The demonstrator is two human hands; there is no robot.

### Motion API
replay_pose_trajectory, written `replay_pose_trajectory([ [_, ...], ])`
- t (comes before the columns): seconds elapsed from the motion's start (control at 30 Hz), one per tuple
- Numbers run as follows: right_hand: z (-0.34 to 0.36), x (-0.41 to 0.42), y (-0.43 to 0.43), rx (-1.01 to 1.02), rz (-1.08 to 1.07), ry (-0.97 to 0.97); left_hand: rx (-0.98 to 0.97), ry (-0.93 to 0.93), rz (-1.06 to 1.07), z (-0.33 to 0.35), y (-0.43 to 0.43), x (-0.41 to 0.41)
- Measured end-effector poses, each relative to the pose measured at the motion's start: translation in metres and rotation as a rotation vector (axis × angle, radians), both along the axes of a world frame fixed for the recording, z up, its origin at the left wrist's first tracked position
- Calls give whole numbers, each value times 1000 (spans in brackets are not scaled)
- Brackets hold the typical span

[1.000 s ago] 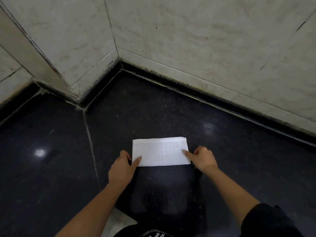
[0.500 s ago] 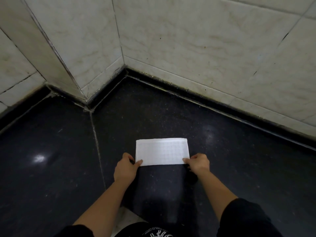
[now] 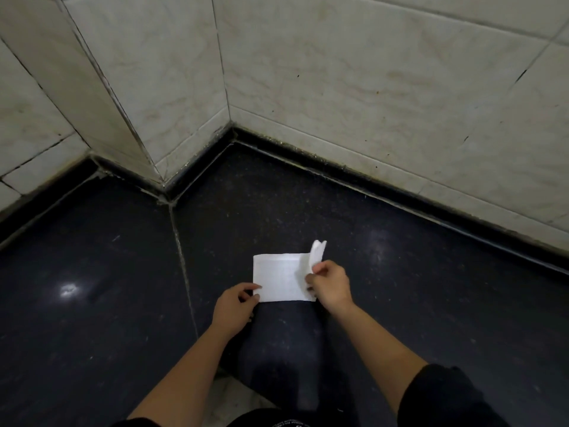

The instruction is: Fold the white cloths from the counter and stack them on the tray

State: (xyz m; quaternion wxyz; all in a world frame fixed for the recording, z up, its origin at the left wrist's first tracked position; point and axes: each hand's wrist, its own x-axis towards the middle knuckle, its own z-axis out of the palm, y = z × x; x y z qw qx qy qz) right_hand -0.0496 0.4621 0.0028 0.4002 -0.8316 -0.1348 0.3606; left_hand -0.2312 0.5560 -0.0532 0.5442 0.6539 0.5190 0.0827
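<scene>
A white cloth, folded into a small rectangle, lies on the dark counter just in front of me. My left hand presses its near left corner flat with the fingertips. My right hand pinches the cloth's right end, which stands lifted off the counter and curls over toward the left. No tray is in view.
Pale marble-look wall tiles rise behind the counter and form an inner corner at the back. A grouted seam runs across the counter left of the cloth. A light glare spot shows at left.
My right hand has lifted the cloth's right end, which lay flat before, and is bringing it over leftward. My left hand stays at the near left corner. The view has tilted up slightly.
</scene>
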Motion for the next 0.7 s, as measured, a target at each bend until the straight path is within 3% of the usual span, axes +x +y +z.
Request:
replay_pose_trajectory([
  [0.13, -5, -22, 21, -42, 173, -49, -45, -15, 3, -4, 2, -1],
  [0.47, -22, -51, 50, -130, 354, -33, -134, -68, 29, -3, 6, -5],
  [0.7, -20, -51, 47, -115, 398, 129, -166, -78, 77, 3, 6, -3],
])
